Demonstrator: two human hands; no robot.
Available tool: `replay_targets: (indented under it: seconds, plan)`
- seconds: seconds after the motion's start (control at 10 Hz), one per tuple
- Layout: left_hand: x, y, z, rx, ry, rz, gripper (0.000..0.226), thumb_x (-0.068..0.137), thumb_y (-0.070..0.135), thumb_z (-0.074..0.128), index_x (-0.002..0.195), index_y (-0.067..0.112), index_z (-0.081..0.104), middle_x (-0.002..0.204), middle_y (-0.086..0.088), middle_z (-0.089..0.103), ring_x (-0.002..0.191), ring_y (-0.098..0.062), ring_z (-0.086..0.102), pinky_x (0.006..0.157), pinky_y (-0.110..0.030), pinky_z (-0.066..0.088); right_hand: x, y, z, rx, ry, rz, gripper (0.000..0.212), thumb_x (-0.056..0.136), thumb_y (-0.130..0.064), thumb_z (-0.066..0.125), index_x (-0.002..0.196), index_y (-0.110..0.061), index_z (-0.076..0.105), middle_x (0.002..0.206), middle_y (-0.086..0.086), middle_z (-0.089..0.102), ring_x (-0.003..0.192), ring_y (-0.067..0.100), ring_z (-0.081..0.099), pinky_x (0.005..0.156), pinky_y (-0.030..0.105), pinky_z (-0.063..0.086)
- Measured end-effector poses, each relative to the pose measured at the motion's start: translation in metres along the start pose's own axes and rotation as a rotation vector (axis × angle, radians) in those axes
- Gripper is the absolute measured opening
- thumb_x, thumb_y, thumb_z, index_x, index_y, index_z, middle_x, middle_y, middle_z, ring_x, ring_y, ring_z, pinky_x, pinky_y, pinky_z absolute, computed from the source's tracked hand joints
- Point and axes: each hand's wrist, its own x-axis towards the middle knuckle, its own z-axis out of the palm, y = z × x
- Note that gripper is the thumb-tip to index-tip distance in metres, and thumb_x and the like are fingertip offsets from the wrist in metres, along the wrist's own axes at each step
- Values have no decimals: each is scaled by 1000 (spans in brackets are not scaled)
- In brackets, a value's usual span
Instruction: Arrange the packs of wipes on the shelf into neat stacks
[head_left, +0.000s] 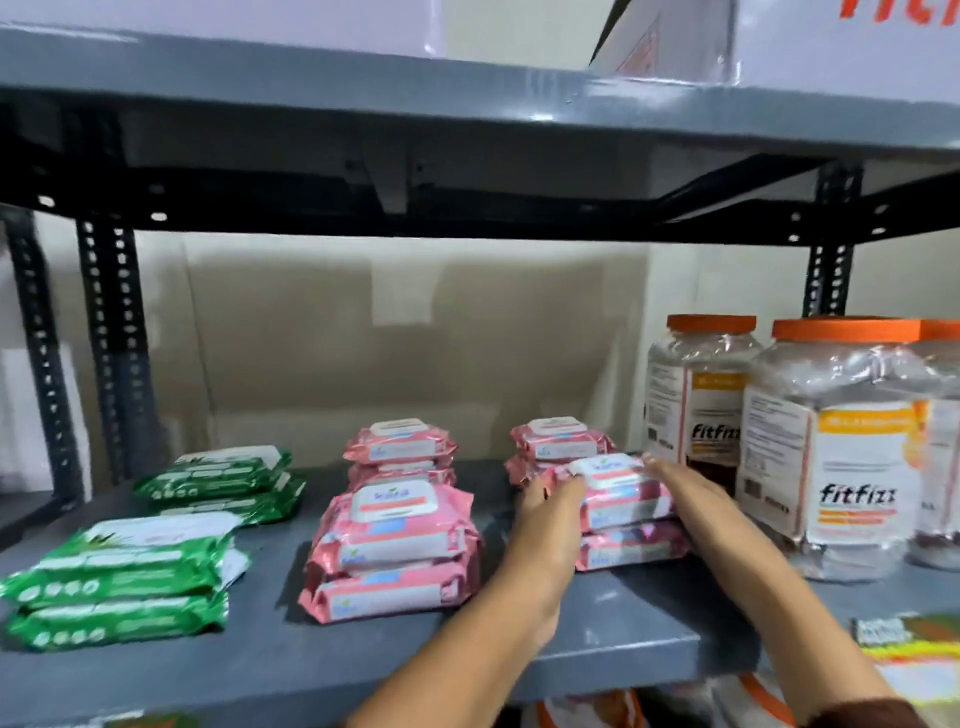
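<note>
On the grey metal shelf (291, 670), our soft, glossy green packs (119, 577) and the middle pink packs (389, 551) already sat in low stacks. We were squaring the right front pink stack (626, 519), just beside the ribbed plastic jars (831, 447): left hand (550, 512) and right hand (685, 493) pressed its ends, clasping the top pack. Next, we judged, it needed nudging flush.

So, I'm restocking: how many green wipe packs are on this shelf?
4 visible. Two stacked at front left: top, bottom. Two stacked behind them: top, bottom. More could be hidden behind.
</note>
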Motion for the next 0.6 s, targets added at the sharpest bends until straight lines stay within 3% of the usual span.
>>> replay_targets:
  seconds: [0.1, 0.2, 0.3, 0.4, 0.5, 0.6]
  plan:
    - [8, -13, 12, -7, 17, 0, 71, 70, 45, 62, 139, 32, 51, 122, 1, 73, 108, -20, 71, 100, -44, 52, 0, 10, -2, 6, -26, -70, 18, 97, -29, 56, 109, -31, 68, 102, -14, 72, 81, -5, 68, 70, 19, 47]
    - [3, -16, 18, 12, -5, 17, 63, 74, 38, 60, 136, 38, 53, 122, 5, 73, 111, -17, 69, 105, -44, 48, -2, 20, -7, 48, -63, -124, 16, 97, -28, 56, 107, -36, 66, 84, -28, 72, 69, -18, 66, 68, 16, 44]
    - [-2, -18, 19, 65, 12, 15, 61, 74, 40, 59, 134, 42, 52, 122, 6, 72, 111, -17, 69, 104, -43, 48, -12, 17, -9, 42, -80, -123, 21, 97, -33, 55, 116, -38, 61, 85, -31, 65, 66, -19, 62, 64, 12, 41]
    - [-17, -6, 21, 221, 88, -35, 82, 73, 56, 58, 149, 50, 29, 159, 2, 36, 136, -21, 48, 114, -44, 36, -25, 13, -6, 4, -35, -119, 35, 97, -35, 54, 131, -28, 59, 104, -18, 65, 82, -8, 58, 69, 14, 41]
    - [-38, 4, 15, 402, 119, 98, 81, 94, 46, 52, 159, 33, 7, 166, 15, -8, 152, -11, 12, 120, -29, 12, -35, 11, -4, -145, 142, -191, 51, 96, -43, 52, 140, -19, 48, 135, 5, 59, 105, 14, 55, 92, 32, 41]
    - [-72, 25, -7, 441, 168, 407, 75, 99, 39, 52, 159, 31, 8, 159, 31, -14, 146, 9, 0, 117, -18, 7, -61, -13, 12, -328, 310, -490, 64, 93, -54, 48, 145, -17, 40, 148, 10, 47, 134, 25, 43, 111, 44, 35]
